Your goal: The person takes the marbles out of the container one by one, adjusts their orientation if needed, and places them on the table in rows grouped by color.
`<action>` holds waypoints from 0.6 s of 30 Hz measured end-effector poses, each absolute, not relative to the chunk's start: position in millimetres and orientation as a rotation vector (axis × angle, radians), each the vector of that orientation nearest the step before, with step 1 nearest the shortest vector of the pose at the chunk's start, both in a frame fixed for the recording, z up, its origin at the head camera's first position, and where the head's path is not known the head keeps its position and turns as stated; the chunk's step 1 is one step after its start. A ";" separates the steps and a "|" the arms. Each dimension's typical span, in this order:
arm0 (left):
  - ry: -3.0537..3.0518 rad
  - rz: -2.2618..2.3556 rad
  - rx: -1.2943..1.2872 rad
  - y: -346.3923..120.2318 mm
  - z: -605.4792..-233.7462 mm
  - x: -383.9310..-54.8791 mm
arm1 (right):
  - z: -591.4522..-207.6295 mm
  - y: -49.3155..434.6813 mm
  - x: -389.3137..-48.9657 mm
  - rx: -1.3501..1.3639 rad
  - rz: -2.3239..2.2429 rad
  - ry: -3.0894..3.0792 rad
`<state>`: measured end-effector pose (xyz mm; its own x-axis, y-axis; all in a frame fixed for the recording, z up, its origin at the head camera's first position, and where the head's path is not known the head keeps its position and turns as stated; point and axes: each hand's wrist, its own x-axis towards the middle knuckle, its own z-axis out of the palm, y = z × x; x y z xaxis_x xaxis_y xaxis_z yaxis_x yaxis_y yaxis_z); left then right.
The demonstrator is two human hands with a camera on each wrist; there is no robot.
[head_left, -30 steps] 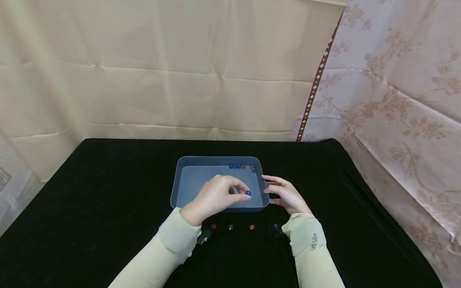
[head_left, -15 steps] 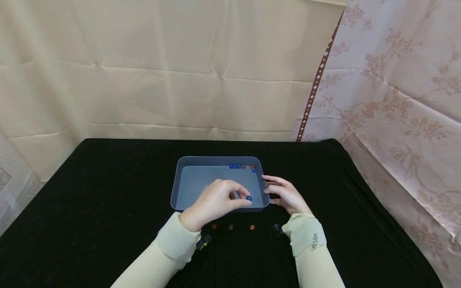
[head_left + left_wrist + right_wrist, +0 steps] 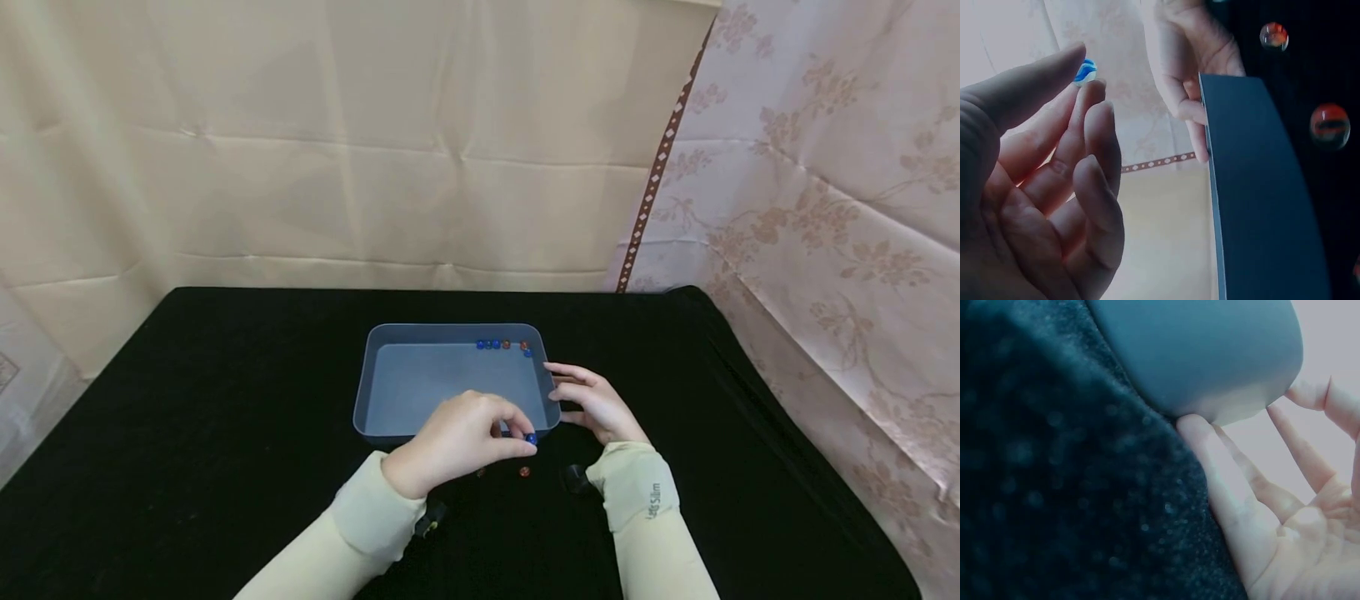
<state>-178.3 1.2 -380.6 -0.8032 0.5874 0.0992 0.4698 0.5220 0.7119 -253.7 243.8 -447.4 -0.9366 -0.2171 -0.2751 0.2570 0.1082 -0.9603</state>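
Between thumb and fingertips, my left hand pinches a blue marble, held over the near right rim of the blue-grey tray. The left wrist view shows that marble as clear glass with a blue swirl, its lower side by the fingertips. My right hand rests its spread fingers against the tray's right outer wall; in the right wrist view the fingertips meet the wall's lower edge. Inside, a short row of blue marbles and an orange marble lines the far wall.
In the tray's far right corner sit another orange marble and a blue one just below it. On the black cloth before the tray lie orange-streaked marbles, partly hidden by my left hand. A beige curtain hangs behind.
My left hand has drawn back toward me and slightly right with the blue marble, from over the tray's floor to its near rim. The right hand and the tray stay put.
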 end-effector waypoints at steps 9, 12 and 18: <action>2.642 0.939 0.993 7.6 -384.2 -171.8 | -446.7 243.3 -252.8 0.037 -1.887 2.055; 2.639 0.890 1.009 9.4 -385.8 -170.4 | -446.1 243.4 -252.0 0.042 -1.884 2.057; 2.637 0.793 1.029 12.7 -387.8 -166.8 | -445.6 242.5 -251.6 0.054 -1.888 2.056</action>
<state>-166.8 12.7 -387.8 -0.7372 0.6756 0.0071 0.5676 0.6135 0.5491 -251.6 242.5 -445.6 -0.9388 -0.2040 -0.2775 0.2591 0.1123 -0.9593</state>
